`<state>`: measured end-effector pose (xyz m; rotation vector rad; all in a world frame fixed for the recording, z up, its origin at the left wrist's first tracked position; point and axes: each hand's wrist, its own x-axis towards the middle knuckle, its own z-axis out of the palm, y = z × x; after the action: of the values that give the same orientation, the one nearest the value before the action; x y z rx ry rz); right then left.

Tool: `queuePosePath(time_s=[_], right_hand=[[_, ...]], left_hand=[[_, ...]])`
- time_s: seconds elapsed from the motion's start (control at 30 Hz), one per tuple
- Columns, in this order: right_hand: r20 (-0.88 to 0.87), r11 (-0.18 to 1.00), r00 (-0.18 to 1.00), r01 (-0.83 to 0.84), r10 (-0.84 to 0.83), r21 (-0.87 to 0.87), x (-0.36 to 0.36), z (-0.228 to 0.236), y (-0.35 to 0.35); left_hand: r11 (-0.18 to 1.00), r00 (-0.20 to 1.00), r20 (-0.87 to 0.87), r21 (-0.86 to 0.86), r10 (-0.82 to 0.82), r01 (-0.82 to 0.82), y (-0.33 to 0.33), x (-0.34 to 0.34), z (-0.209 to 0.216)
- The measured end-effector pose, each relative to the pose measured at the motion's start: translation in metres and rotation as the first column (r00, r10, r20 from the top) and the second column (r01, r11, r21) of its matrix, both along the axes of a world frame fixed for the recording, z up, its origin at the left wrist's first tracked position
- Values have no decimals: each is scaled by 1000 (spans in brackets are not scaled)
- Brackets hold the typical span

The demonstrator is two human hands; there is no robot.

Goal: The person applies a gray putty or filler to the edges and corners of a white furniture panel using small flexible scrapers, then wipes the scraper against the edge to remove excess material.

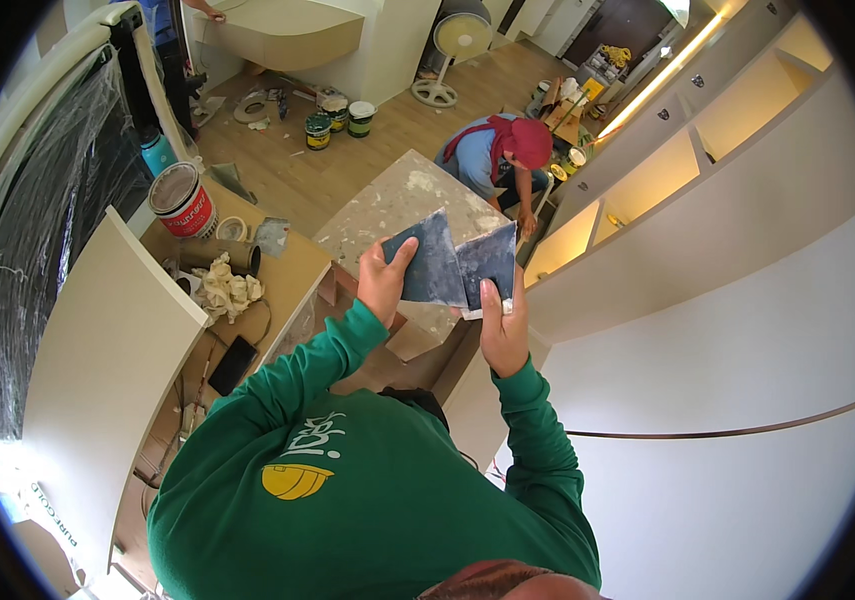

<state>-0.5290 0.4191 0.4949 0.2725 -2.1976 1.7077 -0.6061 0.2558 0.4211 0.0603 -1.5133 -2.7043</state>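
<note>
My left hand [382, 283] pinches a flat dark blue-grey sheet [432, 262] with whitish smears, thumb on its face. A second sheet [487, 265] of the same kind, also smeared, is gripped in my right hand [504, 325], thumb on its lower part. Both are held up in front of me, and their inner edges meet or overlap. Something white shows under the lower edge of the right one; I cannot make out what it is. Beneath them lies a pale board [367, 215] spotted with white.
A counter [292, 265] at left bears a red-and-white bucket [184, 200], crumpled paper [227, 290] and a black phone-like slab [234, 364]. A co-worker [492, 150] crouches ahead by lit shelves [647, 190]. Paint cans [318, 130] and a fan [462, 40] stand on the floor. Right is a white curved wall [707, 370].
</note>
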Motion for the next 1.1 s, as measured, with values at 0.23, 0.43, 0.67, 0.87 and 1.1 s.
queuePosePath(time_s=[0.23,0.43,0.67,0.87,1.1], right_hand=[[-53,992,999,1,6,123,2,7,-1],[38,999,999,-34,32,37,7,16,-3],[62,996,997,-53,48,77,13,20,-6],[138,996,987,-82,78,18,20,18,-6],[210,986,964,-148,162,-82,21,-3,8]], left_hand=[[1000,1000,15,10,-13,13,1,4,8],[1000,1000,13,-1,-7,7,3,3,15],[999,999,-36,-35,7,-8,4,9,27],[979,989,-150,-198,9,-39,3,8,39],[948,972,-128,-275,-198,157,-6,2,56]])
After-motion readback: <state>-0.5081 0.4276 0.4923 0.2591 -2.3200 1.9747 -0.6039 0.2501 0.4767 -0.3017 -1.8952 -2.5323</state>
